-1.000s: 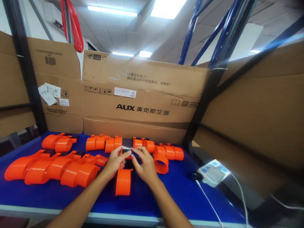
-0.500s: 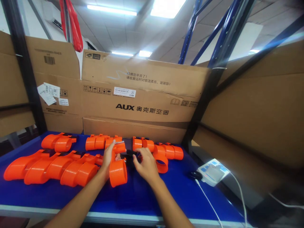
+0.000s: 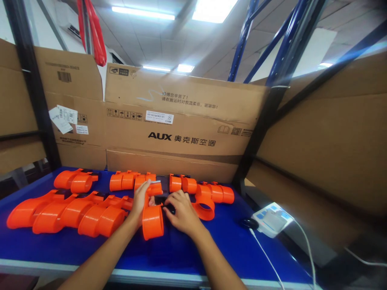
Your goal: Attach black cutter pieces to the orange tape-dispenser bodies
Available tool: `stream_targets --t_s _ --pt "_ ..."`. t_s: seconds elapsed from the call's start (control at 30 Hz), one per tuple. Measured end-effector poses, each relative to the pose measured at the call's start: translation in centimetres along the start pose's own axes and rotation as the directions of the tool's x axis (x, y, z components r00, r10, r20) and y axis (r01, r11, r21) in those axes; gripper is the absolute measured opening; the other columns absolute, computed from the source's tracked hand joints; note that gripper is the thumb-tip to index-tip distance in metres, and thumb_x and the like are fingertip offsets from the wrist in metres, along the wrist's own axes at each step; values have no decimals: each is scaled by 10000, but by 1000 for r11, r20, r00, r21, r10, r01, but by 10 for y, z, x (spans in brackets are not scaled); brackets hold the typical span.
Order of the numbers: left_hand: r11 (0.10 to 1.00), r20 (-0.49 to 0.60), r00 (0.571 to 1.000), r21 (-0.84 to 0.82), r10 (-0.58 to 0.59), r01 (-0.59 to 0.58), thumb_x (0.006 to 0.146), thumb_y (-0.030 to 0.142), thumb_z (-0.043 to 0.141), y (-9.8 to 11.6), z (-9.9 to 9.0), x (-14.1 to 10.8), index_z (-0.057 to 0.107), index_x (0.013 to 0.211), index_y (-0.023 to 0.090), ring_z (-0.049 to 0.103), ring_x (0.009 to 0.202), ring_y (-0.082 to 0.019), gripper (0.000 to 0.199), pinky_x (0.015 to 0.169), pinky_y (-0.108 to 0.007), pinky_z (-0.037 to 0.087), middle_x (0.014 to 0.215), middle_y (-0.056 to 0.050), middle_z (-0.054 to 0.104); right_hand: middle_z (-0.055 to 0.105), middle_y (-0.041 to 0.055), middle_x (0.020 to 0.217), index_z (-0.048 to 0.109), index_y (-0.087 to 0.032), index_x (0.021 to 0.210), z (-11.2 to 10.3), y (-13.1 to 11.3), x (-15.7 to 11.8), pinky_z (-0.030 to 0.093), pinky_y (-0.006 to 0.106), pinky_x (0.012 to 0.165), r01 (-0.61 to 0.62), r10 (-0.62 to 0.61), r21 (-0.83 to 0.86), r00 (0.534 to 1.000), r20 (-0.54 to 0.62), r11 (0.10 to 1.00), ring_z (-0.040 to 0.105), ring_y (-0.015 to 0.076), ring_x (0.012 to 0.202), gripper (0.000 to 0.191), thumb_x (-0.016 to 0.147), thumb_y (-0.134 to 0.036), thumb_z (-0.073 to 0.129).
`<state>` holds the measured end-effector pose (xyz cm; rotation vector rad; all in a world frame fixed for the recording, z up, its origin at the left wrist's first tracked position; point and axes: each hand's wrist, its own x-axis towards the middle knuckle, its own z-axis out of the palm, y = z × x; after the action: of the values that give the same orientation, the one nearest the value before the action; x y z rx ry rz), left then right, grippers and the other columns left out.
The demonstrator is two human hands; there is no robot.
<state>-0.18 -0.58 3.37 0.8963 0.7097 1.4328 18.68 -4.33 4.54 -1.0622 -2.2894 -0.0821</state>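
An orange plastic piece (image 3: 152,222) with a round cuff at its lower end is held above the blue table by my left hand (image 3: 141,199), whose fingers wrap round its upper part. My right hand (image 3: 182,213) is at the right of that piece, fingers curled round a small black part (image 3: 169,208) that shows between thumb and fingers. The black part lies close against the orange piece; whether they are joined is hidden. Just right of my right hand, an orange ring (image 3: 206,209) rests on the table.
Several orange cuffs (image 3: 90,219) lie in a row at the left, with more along the back (image 3: 122,181). A white power strip (image 3: 272,219) with cables sits at the right on the blue table (image 3: 181,257). Cardboard panels (image 3: 181,157) stand behind.
My right hand has moved slightly left and down, closer to the orange piece, with its fingers more curled. The orange piece has shifted slightly right and down.
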Motion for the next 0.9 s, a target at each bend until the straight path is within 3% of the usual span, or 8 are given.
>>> stream_targets --t_s 0.17,0.4,0.63,0.9 --pt "999 -46 998 11 41 -41 717 631 726 -1 4 -4 532 686 190 410 310 -95 483 367 -210 304 388 64 437 679 56 1016 645 -235 938 -1 -1 0 382 403 851 -12 14 38 999 -32 999 539 257 1018 28 937 -240 618" --pt "997 -39 998 64 55 -52 741 603 740 -5 10 -12 530 797 200 372 318 -67 458 360 -183 281 446 99 407 700 52 980 648 -238 905 0 -1 2 403 412 859 -41 62 110 978 -197 993 562 258 993 79 957 -234 588" --pt "990 88 994 123 59 -69 778 558 729 -7 11 -17 544 863 204 333 305 -45 408 339 -167 251 493 108 411 717 56 950 666 -237 976 -5 -3 4 453 403 868 12 85 231 911 -404 973 604 240 938 61 957 -240 608" --pt "983 233 969 139 85 -120 826 442 693 -10 10 -19 554 892 205 310 282 -51 282 338 -158 251 423 122 378 719 53 922 691 -247 938 -7 -5 5 485 408 840 -11 170 335 878 -448 942 620 240 893 61 949 -255 631"
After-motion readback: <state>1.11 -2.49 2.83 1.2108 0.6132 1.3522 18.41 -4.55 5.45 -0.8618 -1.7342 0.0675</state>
